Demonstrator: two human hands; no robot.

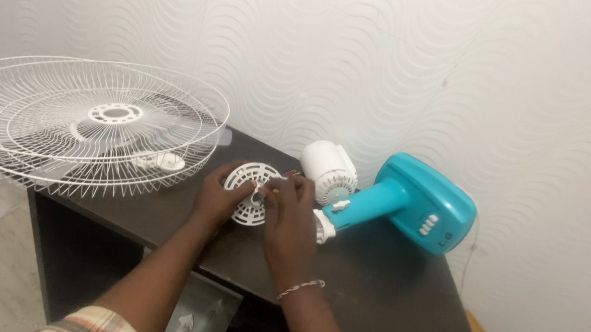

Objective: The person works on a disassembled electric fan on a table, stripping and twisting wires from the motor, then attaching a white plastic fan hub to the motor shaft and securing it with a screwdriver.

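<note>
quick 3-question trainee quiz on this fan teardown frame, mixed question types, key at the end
1. True or false: the wire fan guards overhang the left edge of the dark table.
2. Which thing do both hands touch? A) the teal fan stand B) the round white slotted plastic disc C) the wire guards
3. Fill in: the white motor housing lies at the end of the teal fan stand's ____.

Key
1. True.
2. B: the left hand and the right hand both hold the round white slotted plastic disc.
3. Neck.
</note>
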